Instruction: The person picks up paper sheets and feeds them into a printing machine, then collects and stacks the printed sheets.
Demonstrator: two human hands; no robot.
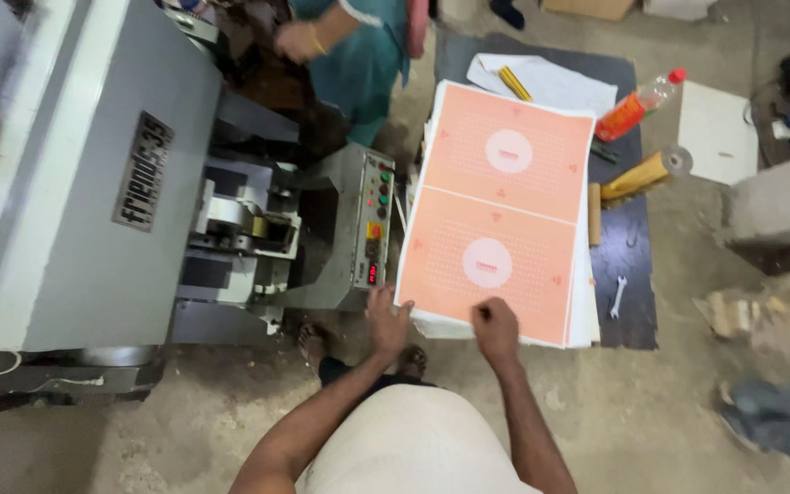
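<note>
Gripping orange sheet stack near edge w/ left hand, right hand.

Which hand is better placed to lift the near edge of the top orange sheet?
Probably the right hand: it rests on the top orange sheet at its near edge. The left hand sits at the stack's corner.
</note>
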